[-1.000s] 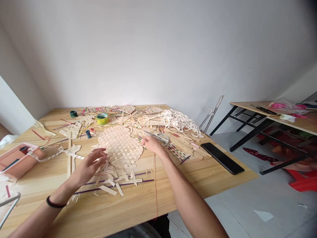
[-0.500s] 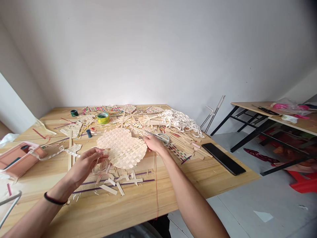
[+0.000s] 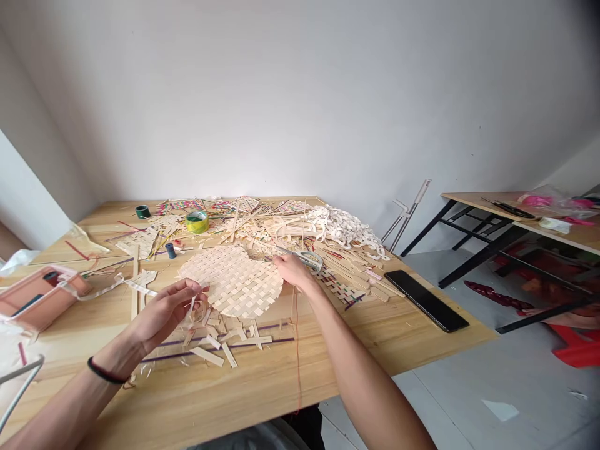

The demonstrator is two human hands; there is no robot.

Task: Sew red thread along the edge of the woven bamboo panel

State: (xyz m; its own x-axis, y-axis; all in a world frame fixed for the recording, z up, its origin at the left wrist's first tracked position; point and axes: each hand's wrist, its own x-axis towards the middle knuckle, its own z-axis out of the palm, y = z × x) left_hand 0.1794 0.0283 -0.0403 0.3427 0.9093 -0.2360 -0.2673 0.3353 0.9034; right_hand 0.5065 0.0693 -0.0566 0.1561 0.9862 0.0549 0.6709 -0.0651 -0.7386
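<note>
- Woven mat (image 3: 241, 287), pale and roughly round: lies before the person above the wooden table (image 3: 220, 390), between the two hands; its near right edge seems slightly raised, though contact with the surface beneath cannot be told.
- Right hand (image 3: 289, 269): fingers drawn narrow, gripping the mat at its right edge; the back of the hand obscures part of the hold.
- Left hand (image 3: 166, 306): thumb and fingertips nearly together on a thin pale strip (image 3: 192, 305), whose lower end is lost among the cuttings; whether the fingers also touch the mat is unclear.
- Scissors (image 3: 310, 260): just beyond the right hand, handles visible, blades partly lost among strips.
- Red thread (image 3: 298, 350): runs down from near the right wrist to the near table edge; its upper end is hard to trace.
- Rear of the table: tape roll (image 3: 197, 222), dark green roll (image 3: 142, 212) and blue spool (image 3: 170, 250) to the left; heaped white cord (image 3: 347, 228) to the right.
- Left margin: pink container (image 3: 42, 303), cut off by the frame, its contents only partly discernible.
- Right side: black phone (image 3: 426, 301), lying flat; beyond it, a second table (image 3: 492, 205), cropped, with shadowed items underneath.
</note>
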